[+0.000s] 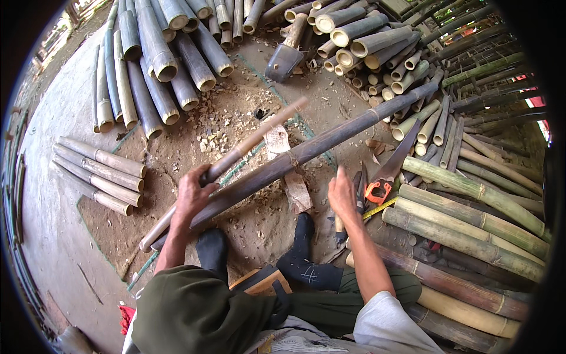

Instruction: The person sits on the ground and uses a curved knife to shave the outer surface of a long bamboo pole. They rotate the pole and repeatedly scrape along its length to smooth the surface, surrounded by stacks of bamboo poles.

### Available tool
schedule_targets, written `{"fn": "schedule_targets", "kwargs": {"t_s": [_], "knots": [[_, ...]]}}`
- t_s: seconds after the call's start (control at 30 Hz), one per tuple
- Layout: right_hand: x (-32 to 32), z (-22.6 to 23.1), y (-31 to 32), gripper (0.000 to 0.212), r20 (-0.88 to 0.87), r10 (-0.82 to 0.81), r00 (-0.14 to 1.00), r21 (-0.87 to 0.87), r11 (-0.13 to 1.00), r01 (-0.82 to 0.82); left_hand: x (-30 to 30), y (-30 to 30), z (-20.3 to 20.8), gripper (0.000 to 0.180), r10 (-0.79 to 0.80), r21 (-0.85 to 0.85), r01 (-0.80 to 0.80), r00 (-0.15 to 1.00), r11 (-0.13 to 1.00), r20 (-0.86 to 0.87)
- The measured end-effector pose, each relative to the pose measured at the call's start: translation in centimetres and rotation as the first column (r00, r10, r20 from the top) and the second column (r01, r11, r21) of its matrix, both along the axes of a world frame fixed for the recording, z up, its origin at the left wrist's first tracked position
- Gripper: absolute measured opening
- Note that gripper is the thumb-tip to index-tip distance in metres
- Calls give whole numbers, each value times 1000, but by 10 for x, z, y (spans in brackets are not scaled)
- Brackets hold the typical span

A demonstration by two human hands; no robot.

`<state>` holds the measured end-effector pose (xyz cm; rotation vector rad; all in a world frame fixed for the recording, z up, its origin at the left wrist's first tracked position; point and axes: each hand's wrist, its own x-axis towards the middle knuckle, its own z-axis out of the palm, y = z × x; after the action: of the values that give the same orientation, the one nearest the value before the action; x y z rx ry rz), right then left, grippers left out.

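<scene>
Head view: left hand (194,192) has fingers wrapped round a thin bamboo pole (253,140), centre-left; right hand (345,196) is curled, can't tell if gripping. Far-left bamboo lengths (154,47) look cut; long dark bamboo pole (348,131) doesn't yet.

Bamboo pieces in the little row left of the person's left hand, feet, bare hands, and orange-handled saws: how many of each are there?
Bamboo pieces in that row: 4
Feet: 2
Bare hands: 2
Orange-handled saw: 1
Total: 9
</scene>
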<state>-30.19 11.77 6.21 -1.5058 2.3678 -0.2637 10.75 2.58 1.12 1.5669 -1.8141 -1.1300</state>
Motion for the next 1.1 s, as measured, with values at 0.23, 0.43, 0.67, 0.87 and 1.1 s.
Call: {"fn": "schedule_targets", "kwargs": {"t_s": [0.23,0.43,0.67,0.87,1.1], "knots": [[-29,-100,52,75,-35,98,995,265,960,-85,21,-5,58,62,122,-262,-47,953,964,276],[35,56,2,114,-216,178,960,-267,935,-234,4,-14,144,61,-114,-253,238,898,938,424],[10,94,19,44,17,205,979,-273,942,-193,-105,-47,214,65,-289,-650,572,818,500,497],[-14,23,82,37,423,-229,876,-466,775,428,-134,-28,202,83,-231,-719,216,970,661,79],[-177,-68,76,43,483,-589,648,-470,450,759,-117,-9,50,75,-326,-131,327,945,936,29]]}}
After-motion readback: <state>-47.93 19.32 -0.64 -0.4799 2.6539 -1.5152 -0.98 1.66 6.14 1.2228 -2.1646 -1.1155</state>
